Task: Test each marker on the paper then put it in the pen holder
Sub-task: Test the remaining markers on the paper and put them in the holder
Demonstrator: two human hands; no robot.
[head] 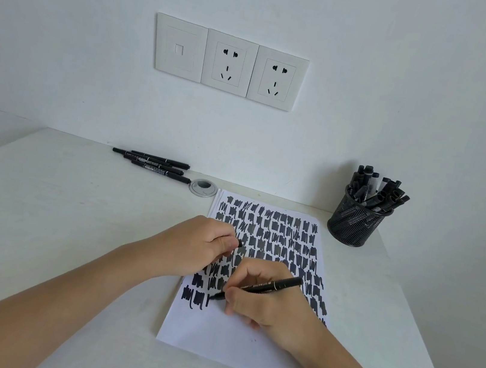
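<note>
My right hand (261, 303) grips a black marker (270, 287) like a pen, its tip touching the white paper (230, 345) at the left end of the lowest row of black scribbles. My left hand (197, 246) rests on the paper's left edge and holds the marker's black cap (239, 243) in curled fingers. The sheet is covered with rows of black test marks. A black mesh pen holder (352, 225) stands at the back right, filled with several black markers. Several more black markers (156, 165) lie in a bunch at the back of the desk by the wall.
A round silver cable grommet (202, 188) sits in the white desk (56, 219) just behind the paper's top left corner. The wall behind carries three white socket plates (228, 62). The desk's right edge runs close beside the paper and holder.
</note>
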